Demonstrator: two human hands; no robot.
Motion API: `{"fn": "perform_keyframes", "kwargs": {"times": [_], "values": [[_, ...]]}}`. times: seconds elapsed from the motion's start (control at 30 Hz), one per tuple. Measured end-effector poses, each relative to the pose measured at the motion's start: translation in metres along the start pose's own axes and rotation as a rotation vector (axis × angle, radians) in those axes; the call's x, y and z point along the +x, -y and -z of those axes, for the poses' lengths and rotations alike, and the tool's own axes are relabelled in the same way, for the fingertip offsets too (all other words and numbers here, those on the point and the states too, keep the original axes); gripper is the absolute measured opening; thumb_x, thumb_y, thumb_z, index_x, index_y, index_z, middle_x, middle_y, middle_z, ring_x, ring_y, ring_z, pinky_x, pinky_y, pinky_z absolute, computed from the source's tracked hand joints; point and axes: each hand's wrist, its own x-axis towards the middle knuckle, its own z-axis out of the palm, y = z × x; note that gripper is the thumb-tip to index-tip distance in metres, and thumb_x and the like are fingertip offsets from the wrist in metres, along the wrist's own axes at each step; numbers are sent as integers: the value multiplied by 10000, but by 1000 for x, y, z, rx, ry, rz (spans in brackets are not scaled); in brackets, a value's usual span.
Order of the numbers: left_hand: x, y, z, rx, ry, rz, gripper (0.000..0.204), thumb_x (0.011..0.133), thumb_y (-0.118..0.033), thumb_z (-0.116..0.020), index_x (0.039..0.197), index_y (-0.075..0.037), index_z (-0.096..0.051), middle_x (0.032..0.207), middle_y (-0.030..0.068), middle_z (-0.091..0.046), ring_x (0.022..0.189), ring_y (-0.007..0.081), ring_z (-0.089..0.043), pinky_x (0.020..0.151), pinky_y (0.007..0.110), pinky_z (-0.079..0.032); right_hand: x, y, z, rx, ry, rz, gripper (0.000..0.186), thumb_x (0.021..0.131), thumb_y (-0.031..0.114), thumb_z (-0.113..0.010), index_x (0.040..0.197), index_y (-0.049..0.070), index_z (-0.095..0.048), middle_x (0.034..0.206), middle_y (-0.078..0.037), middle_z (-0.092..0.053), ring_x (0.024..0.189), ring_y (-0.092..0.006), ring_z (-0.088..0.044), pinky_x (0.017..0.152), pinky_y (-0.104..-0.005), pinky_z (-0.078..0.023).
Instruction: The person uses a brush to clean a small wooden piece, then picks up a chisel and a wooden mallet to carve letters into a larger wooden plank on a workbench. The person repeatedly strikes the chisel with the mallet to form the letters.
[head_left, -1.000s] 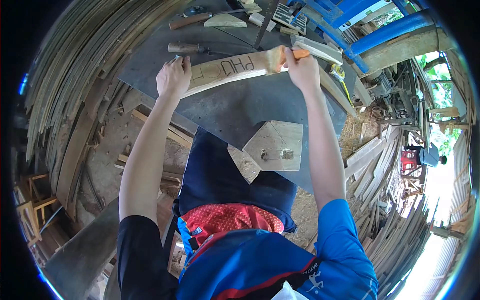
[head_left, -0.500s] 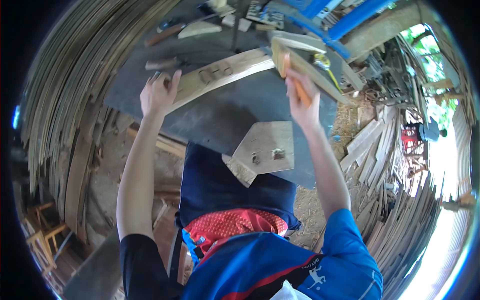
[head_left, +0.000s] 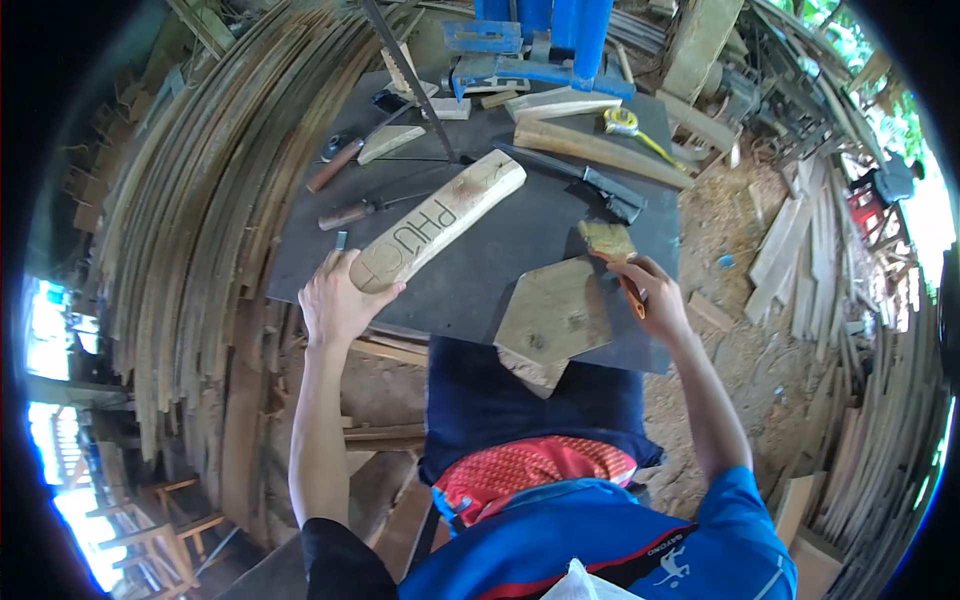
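Observation:
My left hand (head_left: 337,305) grips the near end of a pale wooden piece (head_left: 455,200) marked with hand-drawn letters, angled up toward the middle of the dark worktop (head_left: 440,305). In my right hand (head_left: 655,300) is a paintbrush (head_left: 607,242) with an orange handle and broad bristles. Below the brush lies a five-sided board (head_left: 550,310) with a dark mark, over a smaller offcut (head_left: 530,375) at the front edge. A long black tool (head_left: 605,193) rests above the brush. Wooden-handled tools (head_left: 350,212) lie left of the lettered piece.
A yellow tape measure (head_left: 620,122), offcuts (head_left: 560,106) and a blue metal frame (head_left: 590,40) are at the back. Long planks (head_left: 190,200) are stacked left; more boards (head_left: 780,260) lie on the sawdust floor at right, where a person (head_left: 890,183) is near a red chair.
The brush has left the far end of the lettered piece, moving down and right. The piece has swung to a steeper angle, its near end lower. My view has turned.

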Motion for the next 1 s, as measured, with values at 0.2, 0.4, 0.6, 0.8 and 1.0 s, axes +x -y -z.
{"fn": "perform_keyframes", "kwargs": {"times": [0.2,0.4,0.6,0.8,1.0], "values": [[-52,29,55,51,26,-65,764,631,-535,-964,1177,-52,-735,1084,84,-723,973,307,-738,839,447,-583,13,-7,-9,-196,107,84,506,887,-73,-582,1333,131,-705,1141,-104,-712,1067,-334,-671,935,-457,-548],[-67,22,37,-157,29,-106,755,628,-546,-966,1155,-54,-740,1059,81,-726,973,321,-735,841,440,-580,8,-18,-15,-134,-26,57,455,919,-72,-577,1331,94,-675,1159,-138,-712,1086,-353,-655,941,-467,-547],[-35,4,-31,-200,-6,-127,748,623,-538,-972,1154,-65,-741,1050,79,-730,977,321,-736,845,442,-578,5,-20,17,-157,-61,31,383,937,-12,-629,1304,93,-667,1126,-148,-708,1055,-378,-660,909,-469,-550],[-27,13,-57,-224,0,-121,737,630,-499,-974,1177,-62,-742,1091,95,-737,1004,310,-736,871,432,-597,24,-35,37,-133,-73,-85,374,947,47,-673,1316,111,-669,1182,-155,-710,1139,-395,-662,954,-458,-556],[-13,4,-66,-348,35,-235,745,626,-510,-970,1180,-72,-734,1166,108,-732,1061,329,-728,934,454,-593,108,-92,39,-319,-148,-82,516,987,276,-723,1441,70,-590,1387,-223,-658,1298,-427,-620,1096,-487,-500]]}}
